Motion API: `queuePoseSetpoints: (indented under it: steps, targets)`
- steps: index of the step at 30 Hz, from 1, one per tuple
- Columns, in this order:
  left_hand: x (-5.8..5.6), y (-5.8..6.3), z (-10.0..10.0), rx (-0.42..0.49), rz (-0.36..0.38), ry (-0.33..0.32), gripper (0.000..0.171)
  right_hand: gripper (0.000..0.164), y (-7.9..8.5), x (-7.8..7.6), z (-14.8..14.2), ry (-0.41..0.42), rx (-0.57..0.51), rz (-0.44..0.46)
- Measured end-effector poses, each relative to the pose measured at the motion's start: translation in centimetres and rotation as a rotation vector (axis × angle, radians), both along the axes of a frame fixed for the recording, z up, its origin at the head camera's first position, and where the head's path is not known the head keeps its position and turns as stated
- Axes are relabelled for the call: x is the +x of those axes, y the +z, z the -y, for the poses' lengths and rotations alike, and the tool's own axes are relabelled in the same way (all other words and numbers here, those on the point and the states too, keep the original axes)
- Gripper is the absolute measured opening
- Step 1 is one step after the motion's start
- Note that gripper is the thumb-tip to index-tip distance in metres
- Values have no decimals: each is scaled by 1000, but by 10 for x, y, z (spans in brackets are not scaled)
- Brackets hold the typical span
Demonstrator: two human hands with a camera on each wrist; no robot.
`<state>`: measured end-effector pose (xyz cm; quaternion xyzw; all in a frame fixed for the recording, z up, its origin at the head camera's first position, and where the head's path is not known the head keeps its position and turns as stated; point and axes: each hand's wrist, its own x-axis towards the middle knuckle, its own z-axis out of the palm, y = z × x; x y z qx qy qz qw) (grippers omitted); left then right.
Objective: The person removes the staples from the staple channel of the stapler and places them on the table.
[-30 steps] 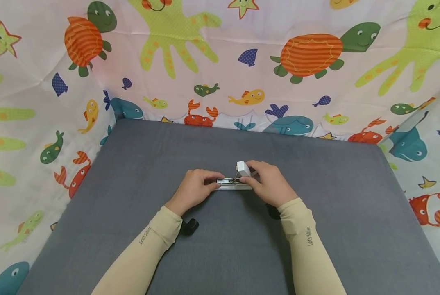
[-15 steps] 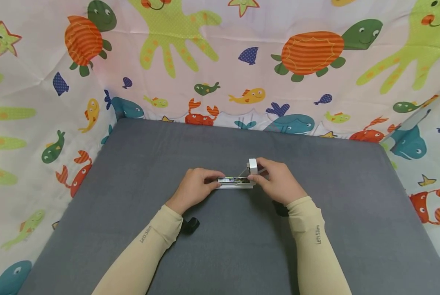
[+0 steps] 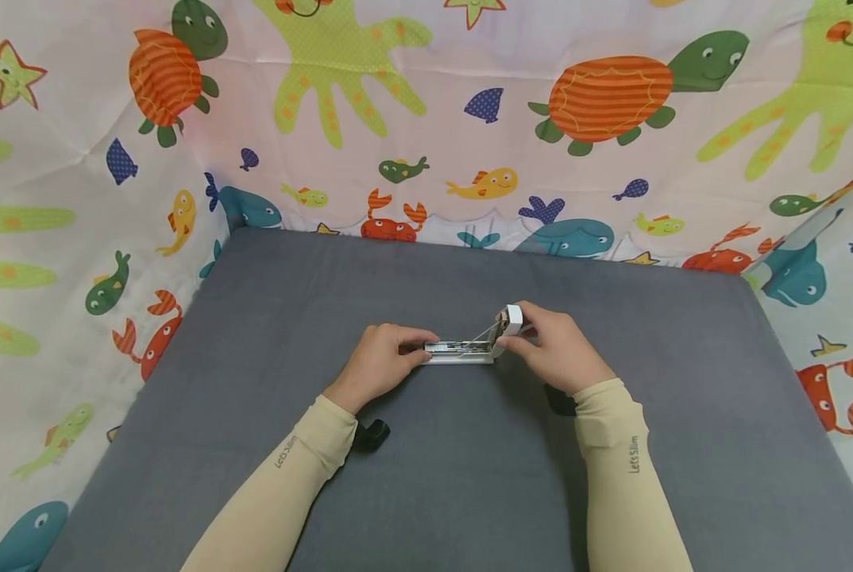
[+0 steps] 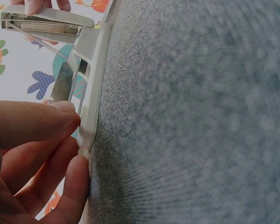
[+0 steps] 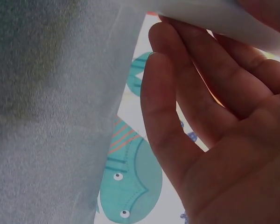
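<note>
A white stapler point(image 3: 462, 359) lies on the grey table, its top cover point(image 4: 56, 21) swung up about the hinge at the right end. Inside, the metal staple channel point(image 4: 65, 81) shows, with a thin rod and spring slanting up to the raised cover. My left hand point(image 3: 380, 361) pinches the stapler's left end between thumb and fingers, low against the cloth. My right hand point(image 3: 558, 349) grips the lifted cover between thumb and fingers. In the right wrist view, the cover's white outer side point(image 5: 210, 18) runs above the curved fingers point(image 5: 158, 88).
Grey cloth point(image 3: 426, 492) covers the table around the stapler. A white curtain point(image 3: 426, 95) printed with sea animals stands along the back and both sides. Black wrist camera mounts point(image 3: 372, 435) stick out beneath the wrists.
My right hand has moved right, tilting the stapler's cover further back from the channel until it stands near upright. My left hand keeps its pinch on the left end.
</note>
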<state>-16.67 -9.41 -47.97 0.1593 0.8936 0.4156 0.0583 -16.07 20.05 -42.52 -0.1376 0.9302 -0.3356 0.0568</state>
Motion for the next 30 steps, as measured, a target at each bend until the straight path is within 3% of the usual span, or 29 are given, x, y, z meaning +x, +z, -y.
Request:
queuePoseSetpoints:
  steps: [10, 21, 30]
  targets:
    - [1, 1, 0, -2, 4, -5, 26, 22, 1, -2, -9, 4, -15, 6]
    - [-3, 4, -2, 5, -14, -11, 25, 23, 5, -3, -30, -59, 7, 46]
    - [0, -2, -1, 3, 10, 14, 26, 24, 4, -1, -36, -82, 55, 82]
